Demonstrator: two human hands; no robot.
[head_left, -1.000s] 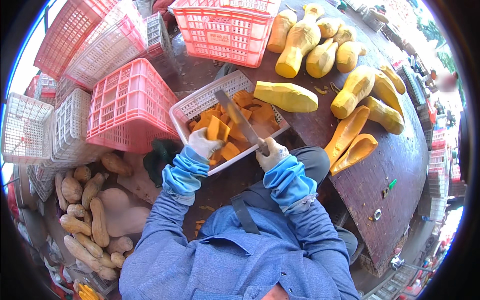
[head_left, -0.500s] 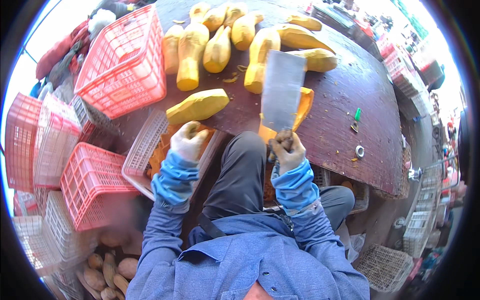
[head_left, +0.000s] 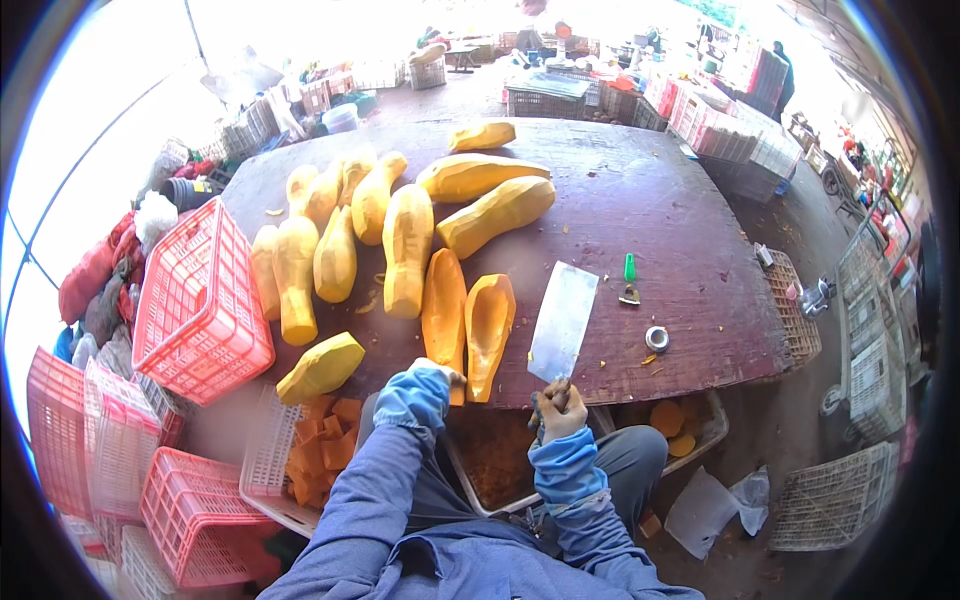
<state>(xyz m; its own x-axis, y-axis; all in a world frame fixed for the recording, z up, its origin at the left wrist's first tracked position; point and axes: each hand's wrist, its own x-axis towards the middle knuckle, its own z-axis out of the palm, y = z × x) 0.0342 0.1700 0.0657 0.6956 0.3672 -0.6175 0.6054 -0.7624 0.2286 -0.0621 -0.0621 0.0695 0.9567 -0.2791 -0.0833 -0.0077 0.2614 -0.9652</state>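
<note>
My left hand (head_left: 448, 377), fingers curled, grips the near end of a hollowed squash half (head_left: 443, 310) on the dark red board (head_left: 680, 240); a second half (head_left: 488, 335) lies just right of it. My right hand (head_left: 562, 408) holds a wide cleaver (head_left: 562, 320) by the handle, blade pointing away from me, right of the halves. Several whole peeled yellow squashes (head_left: 405, 250) lie behind the halves, and another (head_left: 320, 368) lies at the near left edge. A green-handled tool (head_left: 629, 268) and a round metal object (head_left: 656, 339) sit to the right.
A pink crate (head_left: 175, 325) stands at the left, with stacked crates beside it. Bins of orange chunks (head_left: 310, 455) and slices (head_left: 668, 420) sit below the board's edge. Grey crates (head_left: 830, 495) and a trolley are at the right. A distant person (head_left: 783, 75) stands at the back.
The view has swung up and right onto the board. My left hand has left the chunk bin and the piece for a squash half; the cleaver has moved from over the bin to beside the halves.
</note>
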